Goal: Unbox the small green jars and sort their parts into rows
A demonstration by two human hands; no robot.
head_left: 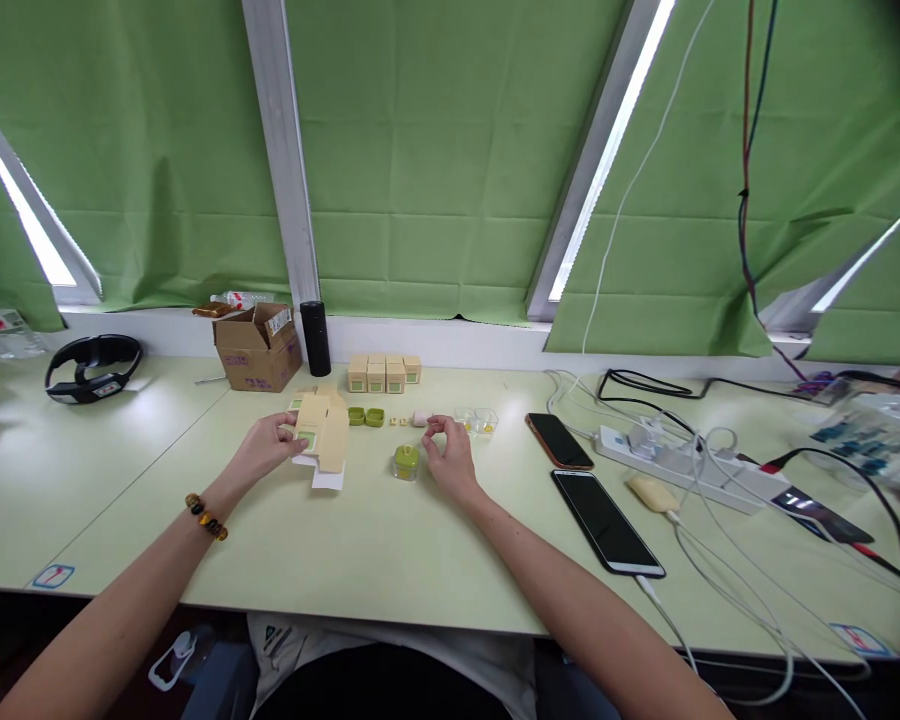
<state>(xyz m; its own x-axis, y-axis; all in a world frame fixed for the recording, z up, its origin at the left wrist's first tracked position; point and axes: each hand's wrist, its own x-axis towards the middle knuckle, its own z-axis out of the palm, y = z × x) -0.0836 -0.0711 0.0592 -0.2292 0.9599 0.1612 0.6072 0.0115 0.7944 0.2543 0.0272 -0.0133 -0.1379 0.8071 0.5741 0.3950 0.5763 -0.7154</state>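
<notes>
Holding an unfolded tan carton (321,430), the left hand (268,445) closes its grip; right hand (448,452) pinches narrowly above a green-filled jar (406,461).

Desk (390,540), pale green, window sill along its far edge. Green blinds (435,150) cover the windows at 12 o'clock.

Headset (92,368), black, at 10 o'clock. Open brown carton (258,350) at 11 o'clock; black cylinder (316,338) upright just beside it. Plastic bottle (244,298) lying on the sill behind the carton.

Row of four small tan boxes (384,372) at 12 o'clock.

Two phones at 3 o'clock, screens dark: the orange-edged one (559,441) farther off, the larger one (607,521) nearer, cable plugged in.

Power strip (682,465), white, at 2 o'clock, cables (720,520) tangled about it. Yellow pad (653,493) touching its near side.

Clear packet (874,435) at far right, contents unclear.
</notes>
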